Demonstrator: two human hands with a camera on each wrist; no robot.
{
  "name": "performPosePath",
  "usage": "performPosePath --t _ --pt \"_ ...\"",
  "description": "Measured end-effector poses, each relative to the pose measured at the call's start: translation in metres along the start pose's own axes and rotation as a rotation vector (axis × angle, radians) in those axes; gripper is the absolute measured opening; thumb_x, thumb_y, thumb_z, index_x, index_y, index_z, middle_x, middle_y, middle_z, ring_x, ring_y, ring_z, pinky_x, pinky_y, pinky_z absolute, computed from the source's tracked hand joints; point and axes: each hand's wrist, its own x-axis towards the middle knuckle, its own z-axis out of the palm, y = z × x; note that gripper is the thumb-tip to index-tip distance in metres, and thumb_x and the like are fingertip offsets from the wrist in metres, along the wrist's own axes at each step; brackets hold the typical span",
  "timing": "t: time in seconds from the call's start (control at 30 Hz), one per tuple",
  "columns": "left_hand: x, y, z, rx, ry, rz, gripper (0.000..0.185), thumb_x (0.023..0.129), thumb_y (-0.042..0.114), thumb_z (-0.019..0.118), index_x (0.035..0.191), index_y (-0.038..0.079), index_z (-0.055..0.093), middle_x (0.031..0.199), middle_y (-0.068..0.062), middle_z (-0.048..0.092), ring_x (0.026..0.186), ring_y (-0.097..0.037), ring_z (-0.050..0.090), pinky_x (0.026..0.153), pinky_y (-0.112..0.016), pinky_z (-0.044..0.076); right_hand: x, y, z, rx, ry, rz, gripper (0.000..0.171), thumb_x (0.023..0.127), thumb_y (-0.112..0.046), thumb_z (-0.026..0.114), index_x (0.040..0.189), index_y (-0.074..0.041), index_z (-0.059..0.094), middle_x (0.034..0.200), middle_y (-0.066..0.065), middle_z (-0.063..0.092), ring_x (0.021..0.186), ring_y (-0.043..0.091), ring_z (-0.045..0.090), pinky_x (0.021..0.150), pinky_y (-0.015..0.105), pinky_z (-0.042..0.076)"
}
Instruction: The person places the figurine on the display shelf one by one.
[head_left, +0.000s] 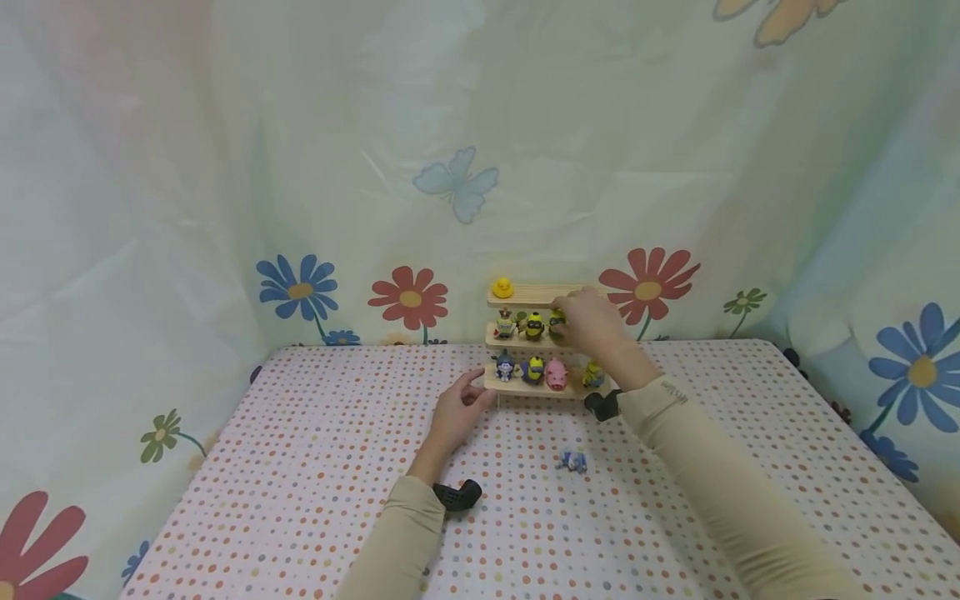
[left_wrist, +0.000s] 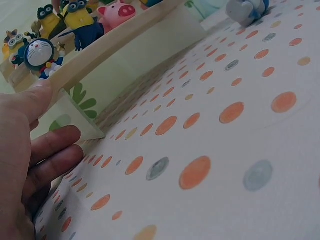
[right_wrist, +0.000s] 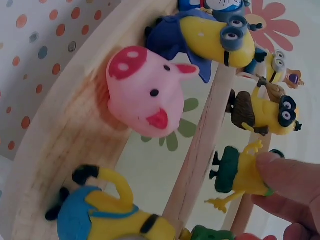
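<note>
A three-tier wooden display shelf [head_left: 540, 390] stands at the table's back, bearing small toy figures. My right hand [head_left: 596, 321] pinches a yellow minion figure [right_wrist: 245, 170] with a green lower body between thumb and finger at the middle tier. Beside it stands a brown-clad minion [right_wrist: 260, 112]. At the bottom tier's left end, my left hand [head_left: 455, 412] holds the board's corner, thumb in front, other fingers loosely bent below. Closest to that thumb is a blue-and-white cat figure [left_wrist: 41, 56]. A pink pig [right_wrist: 145, 92] and a blue-overalled minion [right_wrist: 100, 215] share this tier.
A yellow duck [head_left: 502, 288] sits on the top tier's left end. On the dotted tablecloth [head_left: 300, 467], in front of the shelf, lies a small blue-and-white figure [head_left: 573, 462]. A flowered curtain [head_left: 360, 208] hangs close behind the shelf.
</note>
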Motion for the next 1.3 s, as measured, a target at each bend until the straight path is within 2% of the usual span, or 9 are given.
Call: performPosePath --t 0.27,0.5,0.63,0.8,0.93,1.0,1.07,1.17,1.3 --pt "0.004 0.002 0.001 0.015 -0.011 -0.006 0.058 0.088 0.052 0.060 0.139 0.025 0.048 0.099 0.001 0.072 0.085 -0.009 0.065 0.074 -0.028 0.050 -0.003 0.006 -0.003 0.028 -0.021 0.026 0.037 0.086 -0.022 0.072 0.119 -0.008 0.065 0.110 0.014 0.068 0.106 0.034 0.056 0.074 0.046 0.053" --pt "0.003 0.004 0.002 0.013 -0.019 -0.004 0.060 0.089 0.052 0.060 0.139 0.023 0.048 0.100 0.000 0.072 0.085 -0.010 0.065 0.075 -0.027 0.050 -0.004 0.009 -0.001 0.022 -0.019 0.015 0.038 0.085 -0.023 0.073 0.119 -0.008 0.065 0.108 0.013 0.069 0.105 0.034 0.057 0.076 0.046 0.053" --pt "0.003 0.003 0.004 0.006 -0.018 0.001 0.060 0.088 0.053 0.059 0.139 0.023 0.047 0.100 0.000 0.072 0.086 -0.010 0.065 0.075 -0.028 0.051 -0.010 0.011 -0.008 0.040 -0.030 0.010 0.043 0.085 -0.024 0.072 0.123 -0.008 0.062 0.117 0.016 0.065 0.112 0.036 0.055 0.082 0.048 0.051" --pt "0.002 0.003 0.006 -0.005 -0.008 -0.013 0.060 0.087 0.053 0.060 0.138 0.025 0.048 0.098 0.001 0.072 0.086 -0.010 0.065 0.073 -0.027 0.050 -0.028 0.013 -0.023 0.119 0.013 0.018 0.048 0.087 -0.025 0.070 0.130 -0.007 0.056 0.126 0.020 0.056 0.115 0.038 0.053 0.089 0.050 0.049" --pt "0.001 0.004 0.006 -0.002 -0.011 -0.016 0.060 0.087 0.054 0.060 0.138 0.025 0.048 0.099 0.001 0.072 0.088 -0.010 0.065 0.074 -0.027 0.051 -0.059 0.003 -0.028 0.172 0.035 0.024 0.044 0.089 -0.027 0.068 0.127 -0.008 0.058 0.118 0.017 0.060 0.103 0.034 0.060 0.080 0.047 0.052" --pt "-0.001 0.005 0.005 0.001 -0.008 -0.011 0.060 0.087 0.054 0.060 0.138 0.025 0.048 0.100 0.001 0.071 0.089 -0.011 0.065 0.075 -0.028 0.051 -0.077 -0.007 -0.022 0.155 -0.036 0.007 0.043 0.088 -0.030 0.068 0.125 -0.010 0.060 0.120 0.016 0.061 0.100 0.032 0.062 0.076 0.046 0.053" --pt "-0.001 0.005 0.002 0.008 -0.002 -0.007 0.060 0.087 0.055 0.059 0.139 0.025 0.048 0.100 0.001 0.072 0.091 -0.012 0.065 0.077 -0.029 0.051 -0.093 -0.019 -0.011 0.134 -0.158 -0.023 0.046 0.085 -0.035 0.071 0.125 -0.014 0.061 0.118 0.014 0.061 0.093 0.028 0.063 0.070 0.043 0.053" --pt "-0.001 0.005 0.000 0.014 0.001 0.001 0.062 0.087 0.056 0.058 0.139 0.025 0.047 0.101 0.001 0.072 0.091 -0.012 0.066 0.078 -0.030 0.051 -0.111 -0.032 0.009 0.089 -0.344 -0.074 0.054 0.080 -0.038 0.076 0.127 -0.017 0.059 0.127 0.015 0.056 0.098 0.029 0.062 0.074 0.047 0.052" --pt "-0.002 0.006 0.000 0.011 -0.001 0.003 0.063 0.086 0.057 0.058 0.139 0.024 0.047 0.101 0.000 0.072 0.090 -0.013 0.066 0.078 -0.030 0.051 -0.124 -0.038 0.032 0.128 -0.493 -0.079 0.051 0.076 -0.029 0.080 0.121 -0.015 0.061 0.118 0.013 0.056 0.091 0.026 0.061 0.075 0.047 0.051"
